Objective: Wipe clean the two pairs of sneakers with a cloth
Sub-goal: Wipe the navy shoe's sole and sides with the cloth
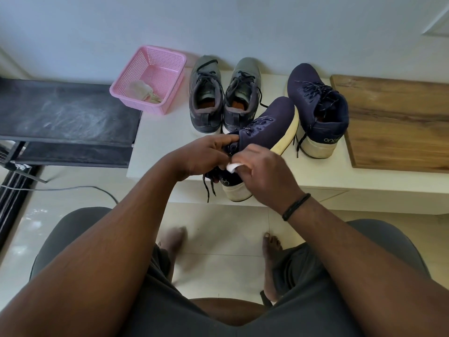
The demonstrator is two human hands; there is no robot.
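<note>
the dark blue cloth sneaker with a cream sole [269, 122] is in the middle of the frame, held up over the front edge of the low white bench [155, 142]. its heel and collar are mostly hidden behind the two hands. its long side runs from lower left to upper right, toe pointing to the upper right, tipped so the cream sole faces right. the left hand [206, 154] grips the collar from the left, fingers curled around it. the right hand [264, 173] presses a small white cloth [232, 167] on the heel; only a bit of the cloth peeks out under the fingers. the hands are close together, both on this shoe. loose dark laces hang down below.

the matching blue sneaker [318, 110] stands on the bench to the right, toe pointing up the frame. the pair of grey sneakers [223, 96] stands behind. a pink plastic basket [136, 69] at upper left holds a crumpled pale rag [141, 92], hard to make out. a wooden board [398, 122] is cut off at the right edge.
</note>
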